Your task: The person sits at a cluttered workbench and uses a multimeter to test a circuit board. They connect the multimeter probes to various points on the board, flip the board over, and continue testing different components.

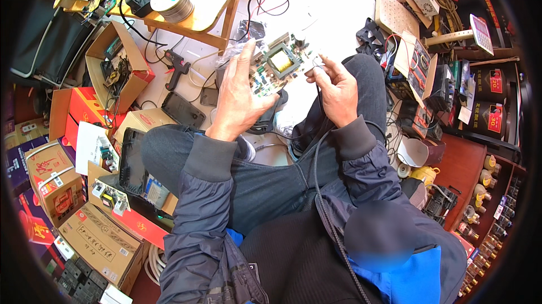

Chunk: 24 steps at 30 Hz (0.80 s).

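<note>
A circuit board (261, 79) packed with small parts is held up in front of me, above my knees. On it sits a large transformer (282, 61) with a yellow winding in a dark core. My left hand (236, 100) grips the board's left edge, thumb along the near side and fingers behind. At the board's right edge my right hand (337, 92) is closed in a pinch, fingertips close to the board. What lies between those fingertips is too small to make out. A thin dark cable hangs below the right hand.
A wooden table (217, 13) at the far left carries a solder wire spool (171, 0). Below it lies a black glue gun (178, 69) among loose cables. Cardboard boxes (101, 242) crowd my left. Shelves with small parts (480, 196) and a calculator (481, 35) are at right.
</note>
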Motion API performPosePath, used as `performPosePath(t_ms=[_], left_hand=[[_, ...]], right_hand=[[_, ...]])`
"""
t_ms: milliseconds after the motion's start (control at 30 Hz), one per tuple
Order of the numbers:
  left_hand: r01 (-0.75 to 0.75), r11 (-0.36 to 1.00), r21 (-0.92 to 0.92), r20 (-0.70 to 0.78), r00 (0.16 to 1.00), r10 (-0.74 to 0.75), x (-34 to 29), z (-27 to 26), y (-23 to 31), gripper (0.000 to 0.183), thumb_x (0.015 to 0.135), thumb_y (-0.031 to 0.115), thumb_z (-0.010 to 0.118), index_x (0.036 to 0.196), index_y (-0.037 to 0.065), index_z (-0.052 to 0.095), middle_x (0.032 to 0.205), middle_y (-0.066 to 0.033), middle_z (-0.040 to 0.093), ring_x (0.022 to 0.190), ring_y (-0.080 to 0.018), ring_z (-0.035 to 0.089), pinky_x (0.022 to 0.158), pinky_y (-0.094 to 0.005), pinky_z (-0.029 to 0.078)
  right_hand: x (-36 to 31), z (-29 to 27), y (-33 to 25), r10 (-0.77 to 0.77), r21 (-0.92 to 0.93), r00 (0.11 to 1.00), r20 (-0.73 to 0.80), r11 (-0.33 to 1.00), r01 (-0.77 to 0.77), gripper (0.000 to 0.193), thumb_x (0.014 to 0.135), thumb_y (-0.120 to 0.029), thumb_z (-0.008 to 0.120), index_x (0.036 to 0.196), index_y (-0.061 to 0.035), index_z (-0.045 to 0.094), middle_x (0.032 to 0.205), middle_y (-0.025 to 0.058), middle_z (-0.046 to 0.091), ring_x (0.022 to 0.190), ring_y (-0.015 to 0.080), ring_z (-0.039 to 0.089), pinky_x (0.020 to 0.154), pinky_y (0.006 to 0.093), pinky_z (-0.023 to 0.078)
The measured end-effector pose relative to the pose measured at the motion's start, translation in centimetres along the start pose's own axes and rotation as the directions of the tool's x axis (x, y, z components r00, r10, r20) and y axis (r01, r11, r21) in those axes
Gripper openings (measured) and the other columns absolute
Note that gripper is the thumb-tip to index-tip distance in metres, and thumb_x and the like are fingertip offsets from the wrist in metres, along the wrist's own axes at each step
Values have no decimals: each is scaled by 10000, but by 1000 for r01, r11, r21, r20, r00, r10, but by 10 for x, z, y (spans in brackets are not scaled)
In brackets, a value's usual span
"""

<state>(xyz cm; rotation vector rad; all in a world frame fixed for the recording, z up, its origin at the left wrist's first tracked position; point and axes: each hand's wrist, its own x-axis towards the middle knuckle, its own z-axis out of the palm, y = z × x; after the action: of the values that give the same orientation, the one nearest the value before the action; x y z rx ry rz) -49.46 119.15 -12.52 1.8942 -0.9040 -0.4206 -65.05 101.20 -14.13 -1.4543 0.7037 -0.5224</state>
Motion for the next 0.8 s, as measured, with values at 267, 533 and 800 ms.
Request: performPosePath(t_ms=[267,533,800], left_hand=[[-15,1000,20,-11,1000,15,0,-1,0,1172,673,100,929,1675,92,322,1527,-250,531,1416,-406,547,1199,-459,439],[-53,999,11,-8,999,53,0,-3,2,1188,671,113,943,1674,83,306,1508,-247,536,1408,-418,535,1193,-471,432],[-86,996,32,-1,996,86,-1,-6,4,1175,678,72,919,1675,83,297,1393,-241,565,1294,-444,559,1129,-500,460]], right_hand=[[-1,0,-4,8,3,1000,-2,1000,-8,447,1054,-42,669,1448,132,551,1086,155,767,967,187,739,894,292,577],[-1,0,-5,26,25,1000,-2,999,-26,468,1038,-40,689,1455,119,549,1060,122,744,954,179,734,891,282,575],[1,-1,-5,58,-14,998,14,998,-58,416,1038,-30,664,1436,73,603,1013,85,722,906,135,711,847,270,580]])
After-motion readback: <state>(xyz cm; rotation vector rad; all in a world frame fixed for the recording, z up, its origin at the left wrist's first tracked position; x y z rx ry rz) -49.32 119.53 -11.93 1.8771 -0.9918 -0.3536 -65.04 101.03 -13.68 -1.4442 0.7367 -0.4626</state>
